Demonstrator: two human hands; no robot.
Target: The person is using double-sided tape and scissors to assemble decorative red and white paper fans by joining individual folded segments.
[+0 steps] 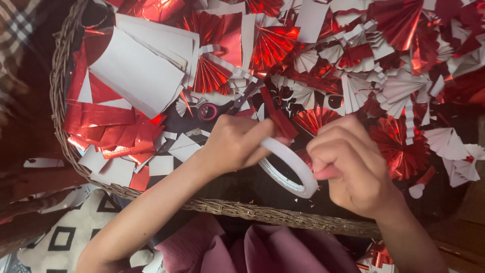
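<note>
**A:** Going left to right, what lies at the far left?

**B:** The wicker tray, its rim curving down and along the bottom. On its left half lie a stack of white card and, below that, crumpled red foil strips.

**A:** And the left hand?

**B:** Curled, fingers closed on the left edge of the tape roll, thumb over the rim. Just above it the scissors lie among the scraps, untouched.

**A:** Where is the roll?

**B:** Above the tray's near rim, between the two hands, tilted so that its hole shows as a narrow oval. A white ring, thin-walled.

**A:** How would it handle?

**B:** Judged from its look: light, fairly stiff as a hoop, smooth on the outer face. A pinch across the rim, as the left hand has it, should keep it from turning; squeezing hard could flex it.

**A:** The right hand?

**B:** Nearly a fist, fingertips pinched together at the roll's right edge. Whether they grip a tape end I cannot tell; the thumb hides it.

**A:** Farther right?

**B:** Pleated red-and-white paper fans, heaped and overlapping to the tray's far side.
</note>
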